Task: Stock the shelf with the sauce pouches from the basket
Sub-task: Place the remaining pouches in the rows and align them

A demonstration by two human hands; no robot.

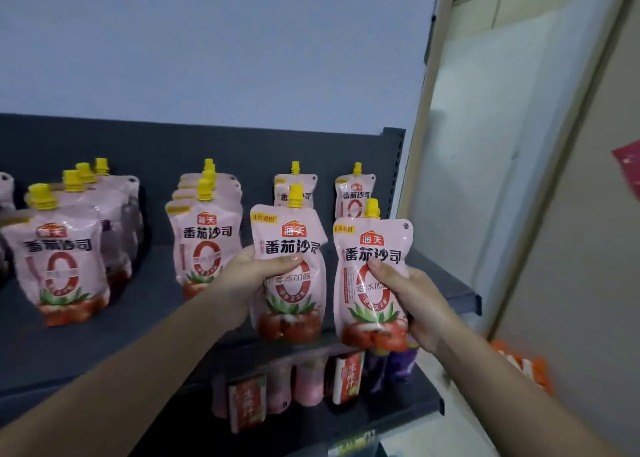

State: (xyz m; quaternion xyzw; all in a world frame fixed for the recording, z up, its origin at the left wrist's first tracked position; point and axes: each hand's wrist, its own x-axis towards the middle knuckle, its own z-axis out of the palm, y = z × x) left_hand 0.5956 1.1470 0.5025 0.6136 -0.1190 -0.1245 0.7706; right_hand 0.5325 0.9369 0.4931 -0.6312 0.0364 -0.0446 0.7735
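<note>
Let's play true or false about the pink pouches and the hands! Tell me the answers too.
1. Each hand holds one pouch. True: the left hand grips the left pouch, and the right hand grips the right pouch.
2. The caps are blue. False: they are yellow.
3. The shelf has no pouches on it. False: rows of pouches stand there.
4. Both held pouches are upright, caps up. True.
</note>
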